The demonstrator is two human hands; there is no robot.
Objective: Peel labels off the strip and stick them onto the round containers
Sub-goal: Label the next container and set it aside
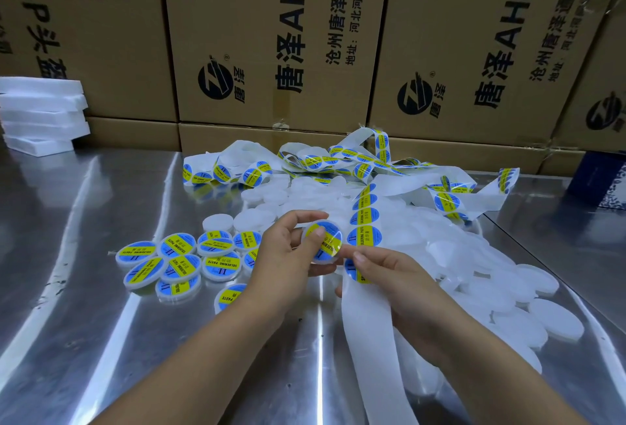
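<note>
My left hand (288,252) grips a round white container (326,243) that carries a blue and yellow label, with the thumb pressing on the label. My right hand (386,275) pinches the white label strip (367,329) just below the container, thumb on a label. The strip runs up past several blue and yellow labels (366,218) into a tangled heap at the back, and its bare backing hangs down toward me. Several labelled containers (176,262) lie in a group to the left. Unlabelled white containers (508,289) are piled on the right.
The work surface is a shiny metal table (84,255). Large printed cardboard boxes (271,35) form a wall behind it. A stack of white foam pieces (40,113) sits at the back left. A dark blue box (599,180) stands at the right edge.
</note>
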